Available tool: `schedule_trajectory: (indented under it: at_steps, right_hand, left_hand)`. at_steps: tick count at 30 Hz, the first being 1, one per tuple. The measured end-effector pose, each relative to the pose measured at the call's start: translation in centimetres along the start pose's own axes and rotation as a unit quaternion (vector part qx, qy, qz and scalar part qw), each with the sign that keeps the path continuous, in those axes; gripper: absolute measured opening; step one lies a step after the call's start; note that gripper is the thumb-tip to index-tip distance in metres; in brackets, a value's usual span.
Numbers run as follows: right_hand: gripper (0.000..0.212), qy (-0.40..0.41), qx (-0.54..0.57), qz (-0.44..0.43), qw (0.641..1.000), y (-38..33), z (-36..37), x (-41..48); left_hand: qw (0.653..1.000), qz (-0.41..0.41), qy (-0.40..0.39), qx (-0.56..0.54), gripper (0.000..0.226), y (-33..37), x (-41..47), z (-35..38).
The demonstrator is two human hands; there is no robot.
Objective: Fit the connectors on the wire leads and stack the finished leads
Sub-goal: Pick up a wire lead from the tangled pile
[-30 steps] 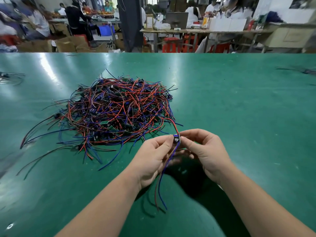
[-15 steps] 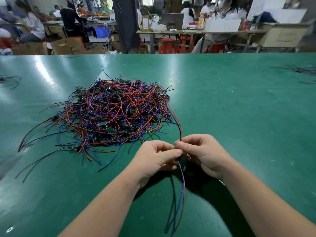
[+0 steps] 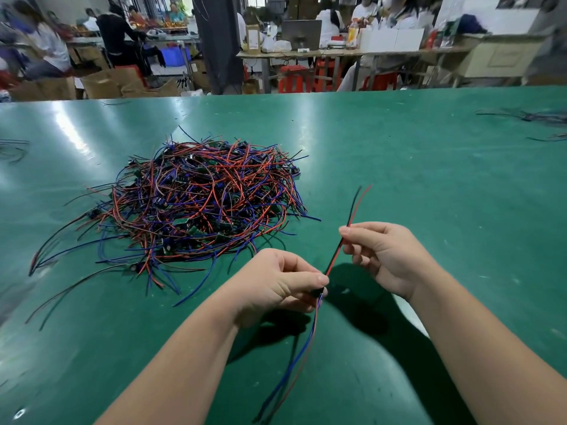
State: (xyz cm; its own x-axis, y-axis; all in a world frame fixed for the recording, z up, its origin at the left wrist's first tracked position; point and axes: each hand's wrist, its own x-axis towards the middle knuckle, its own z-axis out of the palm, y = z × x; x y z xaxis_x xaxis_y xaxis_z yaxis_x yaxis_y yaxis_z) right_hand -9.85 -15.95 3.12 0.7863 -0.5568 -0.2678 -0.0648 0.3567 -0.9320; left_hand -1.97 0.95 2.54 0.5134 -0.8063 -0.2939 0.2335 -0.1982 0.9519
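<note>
A tangled heap of red, blue and black wire leads (image 3: 202, 207) with small green boards lies on the green table (image 3: 429, 185), left of centre. My left hand (image 3: 276, 283) pinches a small dark connector at its fingertips; a blue and red wire pair (image 3: 297, 363) hangs down from it toward me. My right hand (image 3: 383, 256) pinches a red and black wire pair (image 3: 352, 216) that runs from the connector up and away, its free ends pointing to the upper right. The two hands are a short way apart. The connector itself is mostly hidden by my fingers.
Loose dark wires lie at the table's far right (image 3: 534, 118) and far left edge (image 3: 13, 148). Beyond the table's far edge are other workbenches (image 3: 337, 52), cardboard boxes (image 3: 104, 84), red stools and several people at work.
My hands have drawn apart. The right hand has slid out along the red and black pair and raised it, so these wires now point up and right.
</note>
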Motion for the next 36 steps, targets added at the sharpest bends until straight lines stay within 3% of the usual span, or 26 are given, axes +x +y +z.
schedule_trajectory:
  at_steps: [4, 8, 11, 15, 18, 21, 24, 27, 29, 31, 33, 36]
  right_hand:
    - [0.013, 0.063, 0.094, 0.024, 0.993, -1.0, -1.2, 0.4]
    - [0.010, 0.070, 0.162, 0.032, 0.984, -1.4, -1.8, 0.6]
    - [0.008, 0.058, 0.164, 0.017, 0.985, -1.4, -1.6, 0.5]
    - [0.011, 0.061, 0.140, -0.025, 0.988, -1.3, -1.4, 0.5]
    - [0.024, 0.087, 0.114, -0.004, 0.990, -1.3, -1.4, 0.6]
    - [0.025, 0.097, 0.109, 0.032, 0.989, -1.1, -1.3, 0.7]
    - [0.028, 0.044, 0.146, 0.018, 0.988, -1.3, -1.3, 0.5]
    - [0.032, -0.043, 0.164, 0.023, 0.985, -1.5, -1.5, 0.1]
    - [0.015, -0.071, 0.082, 0.024, 0.994, -1.0, -1.4, -0.1]
    - [0.027, -0.115, -0.015, 0.009, 0.993, -0.1, -1.0, -0.5]
    - [0.029, -0.173, -0.029, 0.001, 0.984, 0.6, -0.4, -1.1]
    - [0.019, -0.201, 0.095, -0.008, 0.975, 1.0, 0.9, -1.3]
  left_hand:
    - [0.999, -0.006, -0.023, 0.031, 0.013, -0.4, -0.2, 0.3]
    - [0.998, -0.002, -0.033, 0.044, 0.007, -0.4, -0.1, 0.6]
    - [0.997, -0.005, -0.048, 0.059, 0.010, -0.3, -0.2, 0.5]
    - [0.993, -0.018, -0.091, 0.070, 0.037, -0.2, -0.4, 0.1]
    - [0.986, -0.020, -0.120, 0.110, 0.019, 0.0, -0.7, 0.0]
    - [0.982, -0.021, -0.154, 0.106, 0.016, 0.1, -1.0, -0.2]
    - [0.986, -0.002, -0.159, 0.053, 0.015, 0.0, -1.1, -0.3]
    - [0.989, 0.059, -0.113, -0.070, 0.012, 0.0, -0.8, 0.2]
    - [0.978, 0.091, -0.065, -0.178, 0.011, 0.2, -0.3, 0.6]
    - [0.961, 0.121, -0.012, -0.248, 0.015, 0.2, 0.1, 0.9]
    - [0.955, 0.165, 0.049, -0.241, 0.025, -0.1, 0.3, 1.2]
    - [0.948, 0.246, 0.151, -0.134, 0.032, -0.6, 0.7, 1.4]
